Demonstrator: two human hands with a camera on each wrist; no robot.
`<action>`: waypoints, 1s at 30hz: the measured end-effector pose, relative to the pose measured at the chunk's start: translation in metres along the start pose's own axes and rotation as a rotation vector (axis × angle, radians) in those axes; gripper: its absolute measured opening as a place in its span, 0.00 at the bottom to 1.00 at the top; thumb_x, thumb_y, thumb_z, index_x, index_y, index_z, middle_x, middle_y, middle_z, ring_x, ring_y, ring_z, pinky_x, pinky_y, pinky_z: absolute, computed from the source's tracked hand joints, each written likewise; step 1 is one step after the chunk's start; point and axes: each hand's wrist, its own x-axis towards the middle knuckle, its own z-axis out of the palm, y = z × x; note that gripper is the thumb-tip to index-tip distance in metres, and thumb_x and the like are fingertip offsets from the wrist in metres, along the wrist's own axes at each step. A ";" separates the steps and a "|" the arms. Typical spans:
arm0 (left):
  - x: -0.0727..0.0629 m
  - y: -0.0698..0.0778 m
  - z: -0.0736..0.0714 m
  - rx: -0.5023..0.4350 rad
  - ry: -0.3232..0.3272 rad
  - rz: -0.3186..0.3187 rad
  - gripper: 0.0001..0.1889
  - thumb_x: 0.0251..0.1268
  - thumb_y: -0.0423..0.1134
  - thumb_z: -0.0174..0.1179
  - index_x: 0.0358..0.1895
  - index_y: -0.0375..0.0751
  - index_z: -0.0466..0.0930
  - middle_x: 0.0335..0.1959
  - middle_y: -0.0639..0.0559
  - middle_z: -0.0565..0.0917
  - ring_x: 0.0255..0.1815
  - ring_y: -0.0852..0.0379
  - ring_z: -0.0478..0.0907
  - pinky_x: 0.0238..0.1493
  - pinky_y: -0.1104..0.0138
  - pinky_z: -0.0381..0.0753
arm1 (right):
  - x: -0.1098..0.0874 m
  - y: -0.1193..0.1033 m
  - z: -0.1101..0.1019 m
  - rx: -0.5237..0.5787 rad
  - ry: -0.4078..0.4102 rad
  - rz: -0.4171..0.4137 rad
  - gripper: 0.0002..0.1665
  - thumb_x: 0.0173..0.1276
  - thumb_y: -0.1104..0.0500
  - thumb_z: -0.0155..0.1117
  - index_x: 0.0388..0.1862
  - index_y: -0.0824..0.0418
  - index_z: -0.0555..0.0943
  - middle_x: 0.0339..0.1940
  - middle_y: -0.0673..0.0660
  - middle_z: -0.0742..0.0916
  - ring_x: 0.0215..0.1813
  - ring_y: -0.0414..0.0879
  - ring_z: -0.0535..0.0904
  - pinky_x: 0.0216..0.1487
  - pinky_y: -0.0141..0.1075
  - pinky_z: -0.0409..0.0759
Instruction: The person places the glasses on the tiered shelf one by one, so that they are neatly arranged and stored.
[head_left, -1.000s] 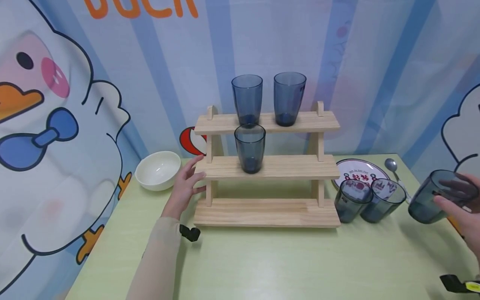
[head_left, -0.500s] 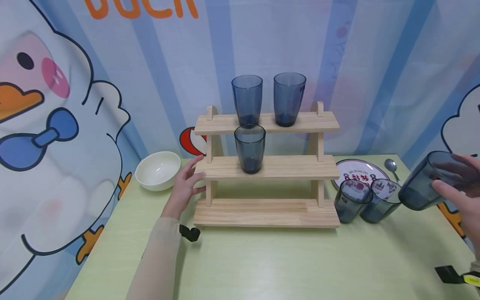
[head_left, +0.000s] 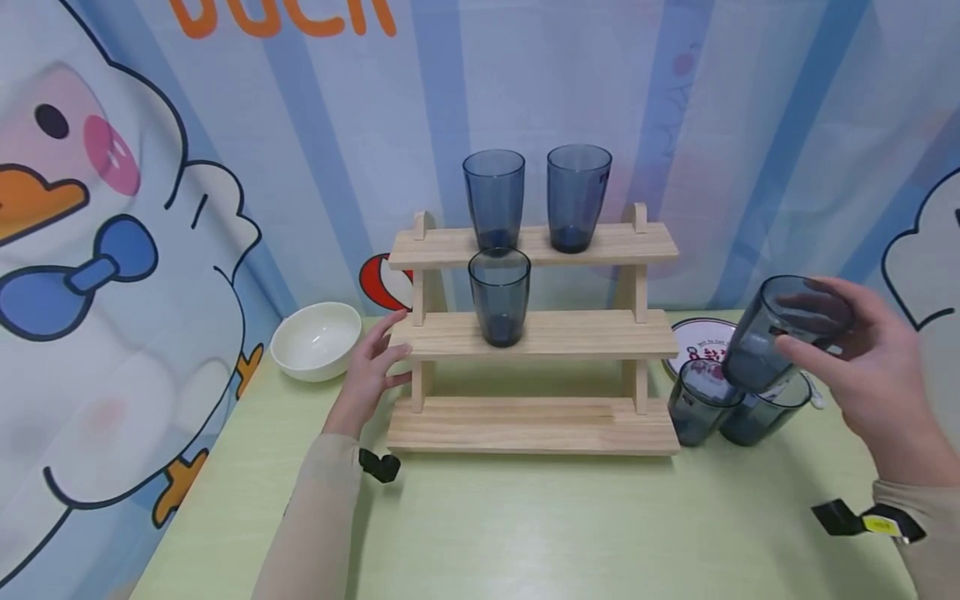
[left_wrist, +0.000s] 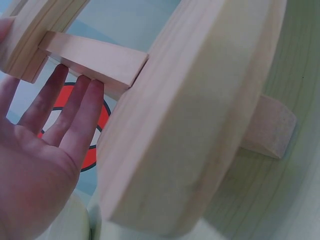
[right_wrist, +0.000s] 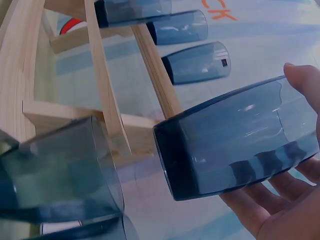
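Observation:
In the head view my right hand [head_left: 873, 367] grips a blue-tinted drinking glass [head_left: 776, 329], thumb in front and fingers around the far side. The glass leans, its base over two similar glasses [head_left: 701, 408] standing on the table. My left hand [head_left: 365, 379] touches the left end of a three-tier wooden stand [head_left: 532, 425]. In the left wrist view its fingers [left_wrist: 80, 112] reach rather straight to a side support [left_wrist: 95, 57]. Two glasses [head_left: 579, 200] stand on the top tier and one glass [head_left: 500, 300] on the middle tier; the bottom tier is bare.
A white bowl [head_left: 315, 342] sits left of the stand. Behind the right-hand glasses lies a printed plate [head_left: 693, 333], partly covered, with a spoon [head_left: 817, 400] mostly hidden. A duck-print cloth [head_left: 337, 150] hangs behind the pale green table [head_left: 525, 533].
My right hand has carried the glass leftward and up, from the right edge to over the two table glasses, passing in front of the plate and spoon. The left hand has stayed put.

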 end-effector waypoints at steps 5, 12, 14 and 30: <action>-0.001 0.000 0.000 0.003 -0.004 -0.005 0.33 0.77 0.44 0.62 0.81 0.59 0.65 0.80 0.46 0.66 0.72 0.38 0.73 0.63 0.39 0.80 | 0.008 -0.011 0.017 0.030 -0.073 0.017 0.44 0.68 0.70 0.73 0.80 0.52 0.70 0.61 0.40 0.83 0.58 0.30 0.81 0.50 0.17 0.78; -0.003 0.002 0.001 0.007 0.008 -0.010 0.33 0.77 0.44 0.62 0.81 0.60 0.65 0.80 0.46 0.66 0.72 0.38 0.73 0.62 0.40 0.81 | 0.016 -0.027 0.041 0.061 -0.177 0.041 0.42 0.69 0.63 0.75 0.79 0.50 0.70 0.63 0.48 0.84 0.56 0.34 0.84 0.50 0.20 0.81; -0.002 0.002 0.000 0.013 0.010 -0.007 0.33 0.77 0.45 0.62 0.82 0.59 0.64 0.80 0.46 0.66 0.72 0.38 0.73 0.62 0.40 0.81 | 0.019 -0.030 0.049 0.076 -0.196 0.035 0.42 0.68 0.63 0.75 0.79 0.50 0.70 0.63 0.49 0.84 0.55 0.35 0.84 0.49 0.21 0.81; 0.000 0.000 0.000 0.010 0.013 -0.001 0.32 0.76 0.45 0.62 0.80 0.62 0.67 0.79 0.46 0.68 0.71 0.39 0.74 0.61 0.40 0.81 | 0.040 -0.042 0.102 0.156 -0.302 0.109 0.43 0.67 0.56 0.78 0.77 0.54 0.68 0.65 0.54 0.79 0.57 0.40 0.81 0.48 0.26 0.83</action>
